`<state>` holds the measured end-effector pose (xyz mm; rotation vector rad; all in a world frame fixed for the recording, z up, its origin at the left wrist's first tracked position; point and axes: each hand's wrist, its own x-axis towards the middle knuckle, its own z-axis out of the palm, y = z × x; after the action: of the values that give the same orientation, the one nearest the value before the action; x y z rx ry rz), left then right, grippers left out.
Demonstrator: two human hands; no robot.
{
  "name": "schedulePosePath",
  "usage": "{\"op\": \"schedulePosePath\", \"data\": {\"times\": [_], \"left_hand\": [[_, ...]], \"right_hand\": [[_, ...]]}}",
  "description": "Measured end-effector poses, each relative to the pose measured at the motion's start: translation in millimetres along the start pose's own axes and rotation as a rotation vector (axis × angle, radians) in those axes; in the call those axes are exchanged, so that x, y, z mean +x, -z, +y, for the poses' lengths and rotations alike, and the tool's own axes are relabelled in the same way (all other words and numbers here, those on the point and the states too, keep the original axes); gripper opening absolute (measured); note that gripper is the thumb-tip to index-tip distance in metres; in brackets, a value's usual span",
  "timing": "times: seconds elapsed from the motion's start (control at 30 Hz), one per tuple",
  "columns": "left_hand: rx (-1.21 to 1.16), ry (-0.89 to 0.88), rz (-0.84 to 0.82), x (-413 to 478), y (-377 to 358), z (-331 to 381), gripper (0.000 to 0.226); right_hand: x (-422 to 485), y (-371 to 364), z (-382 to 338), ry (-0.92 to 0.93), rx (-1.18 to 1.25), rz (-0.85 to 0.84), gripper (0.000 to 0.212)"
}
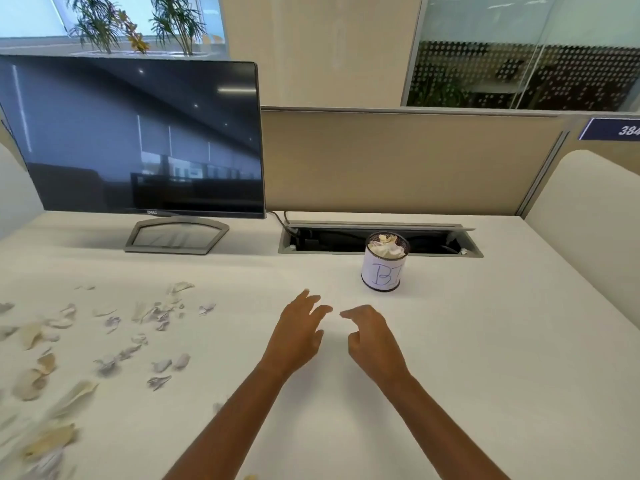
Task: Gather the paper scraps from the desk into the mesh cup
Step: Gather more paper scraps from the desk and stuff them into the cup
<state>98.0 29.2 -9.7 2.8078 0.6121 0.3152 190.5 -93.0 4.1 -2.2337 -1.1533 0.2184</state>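
The person is holding both hands over the middle of the desk (502,358), a little nearer the front edge than the back. The left hand (299,336) is hovering palm down with its fingers straight and slightly apart, gripping nothing. The right hand (372,341) is sitting just beside it, with a narrow gap between the two; its fingers are loosely curled and apart from the thumb, and nothing is showing between them.

The mesh cup (383,268) is standing upright toward the back edge, beyond the right hand and apart from it. A white label with handwritten blue letters is wrapping its wall, and crumpled paper (386,245) is filling it up to the rim.

The paper scraps (152,313), white and cream, are lying scattered across the left half of the desk, from mid-depth down to the front left corner, well apart from the cup. Those closest to the front left corner are appearing blurred.

A dark monitor (138,140) is standing at the back left, and an open cable hatch (346,240) is lying along the back edge right behind the cup.
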Motion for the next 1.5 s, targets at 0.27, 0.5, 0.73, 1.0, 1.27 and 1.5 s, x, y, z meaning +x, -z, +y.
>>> {"op": "schedulePosePath", "data": {"times": [0.27,0.5,0.73,1.0,1.27,1.5], "left_hand": [[-0.066,0.059,-0.129,-79.7,16.5,-40.4,0.037],[-0.078,0.090,-0.158,-131.1,39.0,-71.8,0.036],[-0.134,0.181,-0.149,-169.1,57.4,-93.9,0.034],[-0.070,0.355,-0.458,-201.4,66.0,-101.4,0.055],[-0.122,0.383,-0.404,-215.9,59.4,-87.2,0.047],[-0.017,0.383,-0.033,-237.7,32.6,-74.7,0.063]], "right_hand": [[-76.3,-53.9,-49.7,-0.080,0.101,-0.217,0.035],[-131.9,-69.3,-99.3,-0.109,0.167,-0.386,0.056],[-160.0,-90.8,-136.9,-0.049,0.059,-0.449,0.073],[-168.2,-122.6,-147.6,0.109,-0.201,-0.405,0.068],[-150.9,-132.5,-138.1,0.100,-0.173,-0.173,0.026],[-119.2,-121.1,-132.3,-0.065,0.053,-0.005,0.023]]}}
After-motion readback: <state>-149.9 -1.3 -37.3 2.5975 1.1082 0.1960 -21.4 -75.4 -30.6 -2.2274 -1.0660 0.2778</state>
